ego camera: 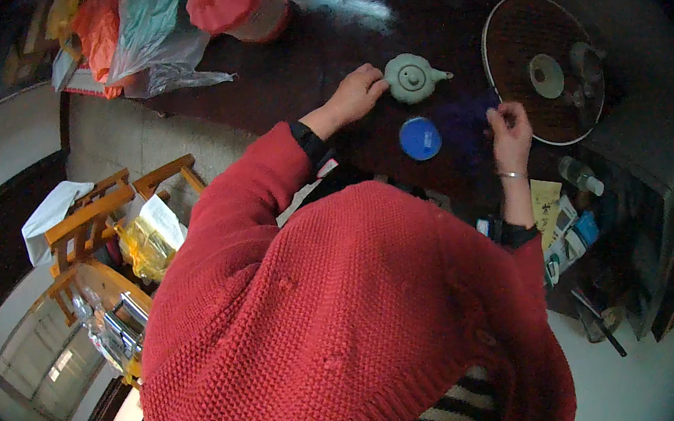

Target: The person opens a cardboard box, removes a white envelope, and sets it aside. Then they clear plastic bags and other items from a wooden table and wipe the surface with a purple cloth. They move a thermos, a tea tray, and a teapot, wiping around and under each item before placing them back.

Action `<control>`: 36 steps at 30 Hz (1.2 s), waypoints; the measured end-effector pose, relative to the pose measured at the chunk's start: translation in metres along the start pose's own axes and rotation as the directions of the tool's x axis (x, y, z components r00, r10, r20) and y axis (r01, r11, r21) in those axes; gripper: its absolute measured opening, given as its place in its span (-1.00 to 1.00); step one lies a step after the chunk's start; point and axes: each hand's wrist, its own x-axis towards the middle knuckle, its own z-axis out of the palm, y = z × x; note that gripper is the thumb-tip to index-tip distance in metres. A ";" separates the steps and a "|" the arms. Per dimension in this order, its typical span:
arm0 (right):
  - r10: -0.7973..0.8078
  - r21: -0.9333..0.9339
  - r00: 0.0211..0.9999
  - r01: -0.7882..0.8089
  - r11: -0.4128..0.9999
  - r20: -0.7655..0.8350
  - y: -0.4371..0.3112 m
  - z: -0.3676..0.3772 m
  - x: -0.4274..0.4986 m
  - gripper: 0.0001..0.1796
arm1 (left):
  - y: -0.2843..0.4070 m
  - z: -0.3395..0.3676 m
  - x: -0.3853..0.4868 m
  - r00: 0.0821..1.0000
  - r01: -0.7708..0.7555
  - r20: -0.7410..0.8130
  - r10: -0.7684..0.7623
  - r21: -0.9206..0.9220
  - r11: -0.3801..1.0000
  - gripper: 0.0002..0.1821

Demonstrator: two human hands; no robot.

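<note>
On the dark table stands a pale green ceramic teapot (411,77) with its lid on and its spout pointing right. My left hand (355,93) is at the teapot's left side, fingers bent around where its handle would be; the handle itself is hidden. A round blue lid or tin (420,138) lies just below the teapot. My right hand (509,121), with a bracelet at the wrist, is raised near the rim of a round tray (488,56), thumb and fingers curled; whether they pinch something small is unclear. A pale green bowl (547,76) sits on the tray.
Small dim vessels (585,61) stand at the tray's right. A pink-lidded canister (237,6) and plastic bags (151,37) occupy the upper left. Below the tray lie a clear bottle (580,174), yellow paper (546,208) and small packets (582,232). Wooden chairs (89,221) are at left.
</note>
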 end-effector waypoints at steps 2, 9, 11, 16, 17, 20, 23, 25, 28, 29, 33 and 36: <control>-0.312 -0.121 0.949 0.315 0.941 0.047 -0.019 0.017 0.015 -0.79 | -0.003 -0.001 0.001 1.000 -0.027 0.003 0.027 0.064 0.998 -0.73; -0.431 -0.424 0.705 0.694 0.581 0.564 -0.045 0.132 0.063 -0.76 | -0.004 -0.005 0.004 0.997 -0.002 0.070 -0.012 0.196 0.981 -0.69; -0.326 -0.540 0.646 0.760 0.361 0.690 -0.039 0.149 0.071 -0.74 | -0.004 -0.003 0.002 1.000 0.028 0.007 -0.030 0.206 0.978 -0.68; -0.121 -0.671 0.818 0.537 0.511 0.563 -0.022 0.129 0.114 -0.78 | -0.007 0.001 -0.003 0.998 0.028 -0.058 -0.017 0.183 0.983 -0.68; -0.019 -0.741 0.841 0.487 0.462 0.541 -0.015 0.116 0.120 -0.72 | -0.008 0.001 -0.003 0.998 0.043 -0.045 -0.035 0.175 0.984 -0.68; 0.039 -0.497 0.784 0.354 0.792 0.620 0.007 0.092 0.139 -0.77 | -0.010 -0.001 -0.002 0.997 0.039 -0.065 -0.027 0.184 0.982 -0.68; -0.081 -0.481 0.828 0.400 0.780 0.555 0.015 0.097 0.141 -0.81 | -0.006 -0.003 -0.003 0.998 0.048 -0.049 -0.040 0.177 0.983 -0.68; -0.098 -0.487 0.844 0.395 0.779 0.527 0.006 0.108 0.132 -0.79 | -0.001 -0.006 -0.004 0.998 0.055 -0.014 -0.053 0.202 0.978 -0.68; -0.181 -0.431 0.769 0.519 0.738 0.613 -0.021 0.128 0.111 -0.79 | 0.006 -0.011 -0.001 0.998 0.049 0.021 -0.057 0.274 0.960 -0.69; -0.216 -0.387 0.718 0.574 0.721 0.662 -0.027 0.135 0.101 -0.80 | 0.008 -0.013 0.000 0.998 0.051 0.026 -0.062 0.301 0.952 -0.68; -0.345 -0.366 0.552 0.800 0.475 0.759 -0.040 0.147 0.069 -0.83 | 0.016 -0.014 0.002 0.998 0.057 0.002 -0.062 0.371 0.927 -0.67; -0.376 -0.371 0.563 0.800 0.471 0.736 -0.037 0.137 0.067 -0.80 | 0.019 -0.012 0.000 0.997 0.082 -0.035 -0.074 0.381 0.921 -0.67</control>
